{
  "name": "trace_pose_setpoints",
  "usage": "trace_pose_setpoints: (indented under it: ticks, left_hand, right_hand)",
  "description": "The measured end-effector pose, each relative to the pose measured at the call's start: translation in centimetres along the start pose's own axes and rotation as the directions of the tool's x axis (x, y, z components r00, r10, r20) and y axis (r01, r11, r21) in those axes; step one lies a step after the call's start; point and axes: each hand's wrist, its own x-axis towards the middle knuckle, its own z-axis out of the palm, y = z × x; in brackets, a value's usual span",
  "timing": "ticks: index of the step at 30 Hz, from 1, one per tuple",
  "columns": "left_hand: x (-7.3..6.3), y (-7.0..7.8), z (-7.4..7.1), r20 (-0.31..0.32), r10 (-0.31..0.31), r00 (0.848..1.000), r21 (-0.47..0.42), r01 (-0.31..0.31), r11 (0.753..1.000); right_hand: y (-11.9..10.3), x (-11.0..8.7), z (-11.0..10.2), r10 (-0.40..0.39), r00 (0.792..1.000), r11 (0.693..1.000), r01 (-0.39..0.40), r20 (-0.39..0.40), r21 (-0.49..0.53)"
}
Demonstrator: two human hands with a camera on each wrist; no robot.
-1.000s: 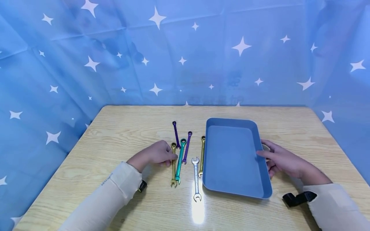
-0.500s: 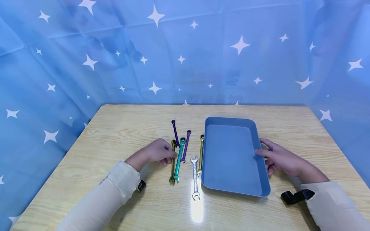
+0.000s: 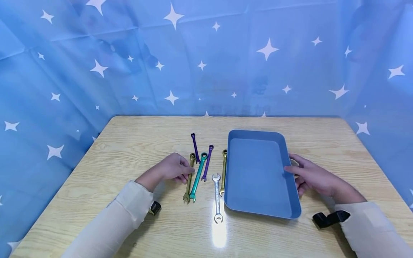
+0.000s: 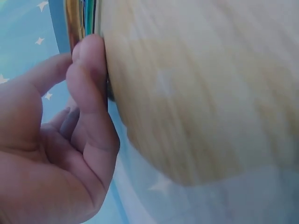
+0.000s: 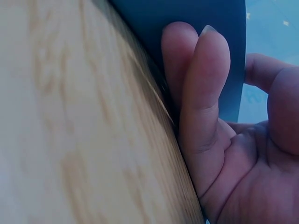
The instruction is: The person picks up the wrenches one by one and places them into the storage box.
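In the head view my left hand pinches a gold wrench at its middle, thumb and fingertips on its shaft. The left wrist view shows the same gold wrench at the fingertips. Right beside it lies a teal wrench, the two open ends close together. My right hand grips the right wall of a blue-grey rectangular tray, thumb over the rim and fingers outside. In the right wrist view, fingers press against the outer wall of the tray.
Two purple wrenches, a dark one and a lighter one, lie behind the teal one. A silver wrench and a second gold wrench lie by the tray's left side. A blue star-patterned cloth hangs behind the wooden table.
The held gold wrench has tilted, its lower end swinging left. The teal wrench's lower end has shifted left too. My right hand and the tray hold their places.
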Motion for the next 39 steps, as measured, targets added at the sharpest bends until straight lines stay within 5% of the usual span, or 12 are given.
trace_pose_setpoints:
  ticks: [14,25,39]
  left_hand:
    - [-0.3,-0.2,-0.1,0.006,0.096,0.995,-0.111,-0.095,0.989]
    - [-1.4,2.4,0.5,-0.028,0.260,0.965,-0.204,-0.260,0.944]
    - [-0.8,5.0,2.4,-0.036,0.330,0.943,-0.249,-0.328,0.911]
  right_hand:
    - [-0.2,-0.1,-0.2,0.000,1.000,1.000,0.000,-0.007,0.002]
    - [-0.4,0.0,0.1,0.010,1.000,1.000,-0.010,-0.019,0.001]
    - [0.2,0.1,0.1,-0.003,1.000,1.000,0.003,-0.024,-0.002]
